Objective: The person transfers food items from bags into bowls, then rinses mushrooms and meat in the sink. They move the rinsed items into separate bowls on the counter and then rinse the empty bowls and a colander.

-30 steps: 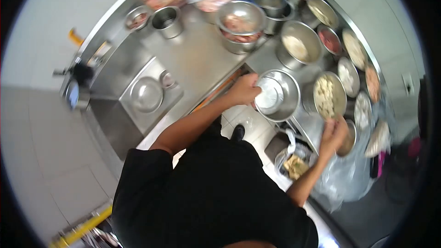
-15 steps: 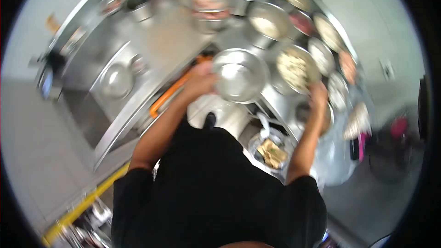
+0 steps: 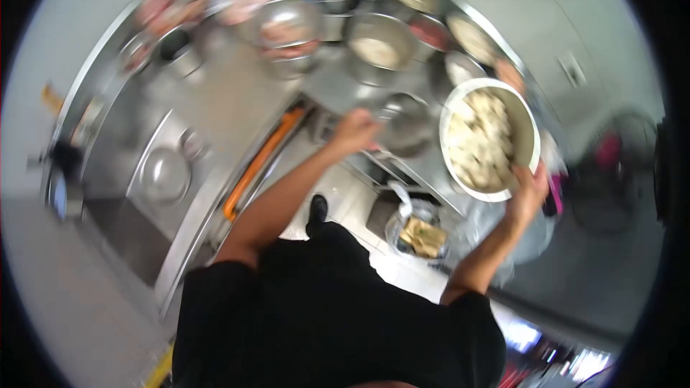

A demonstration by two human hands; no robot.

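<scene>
My left hand (image 3: 357, 131) is closed on the near-left rim of a shiny metal bowl (image 3: 404, 126), which is blurred and looks low at the counter's edge. In my right hand (image 3: 530, 188) is the lower right rim of a deep metal pot (image 3: 528, 126), tipped so that its mouth faces me and somewhat left. Pale, whitish chunks (image 3: 480, 145) fill much of the pot; their kind I cannot make out. The pot is just right of the bowl, above the counter, and hides part of the containers behind it.
Several metal pots and bowls line the counter's back, among them a pot of pale contents (image 3: 377, 50) and a bowl of pinkish meat (image 3: 289, 32). An orange bar (image 3: 264, 162) runs along the left edge. Below is a bin with a bag (image 3: 420, 236). A fan (image 3: 618, 154) stands right.
My right hand has lifted the pot of pale chunks and tipped it towards me. The metal bowl in my left hand has shifted right. My view has turned a little.
</scene>
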